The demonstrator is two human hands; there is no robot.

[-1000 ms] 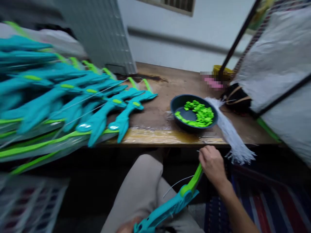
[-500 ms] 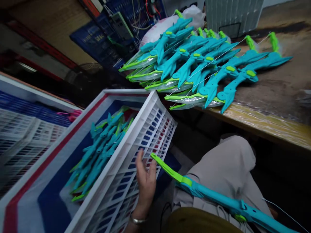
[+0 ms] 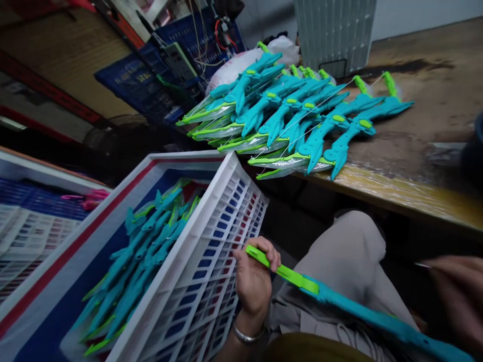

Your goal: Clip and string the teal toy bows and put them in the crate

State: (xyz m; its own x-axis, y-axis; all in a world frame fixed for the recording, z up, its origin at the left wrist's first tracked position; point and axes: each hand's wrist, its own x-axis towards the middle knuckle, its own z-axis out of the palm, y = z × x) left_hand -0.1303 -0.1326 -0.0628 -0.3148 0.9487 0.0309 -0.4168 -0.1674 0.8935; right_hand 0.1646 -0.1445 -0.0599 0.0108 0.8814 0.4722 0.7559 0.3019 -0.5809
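A turquoise toy bow (image 3: 362, 309) with a lime-green limb lies slantwise across my lap, its lower end running out of view at the bottom right. My left hand (image 3: 254, 281) is closed around the green tip of the bow, close to the side of the white basket. At the right edge, my right hand (image 3: 458, 289) is smeared by motion. Its fingertips look pinched, and a short thin white piece sticks out of them, seemingly a string end.
A white slatted plastic basket (image 3: 196, 246), lined with striped sheeting, holds several toy bows (image 3: 147, 251). More turquoise bows (image 3: 287, 110), some strung, lie piled on the wooden table (image 3: 426, 161). A grey ribbed panel (image 3: 335, 35) stands behind, near blue crates (image 3: 128, 75).
My left hand has moved right and closed on the bow's green tip, where before it was open beside it. My right hand has come into view at the right. The view has shifted slightly.
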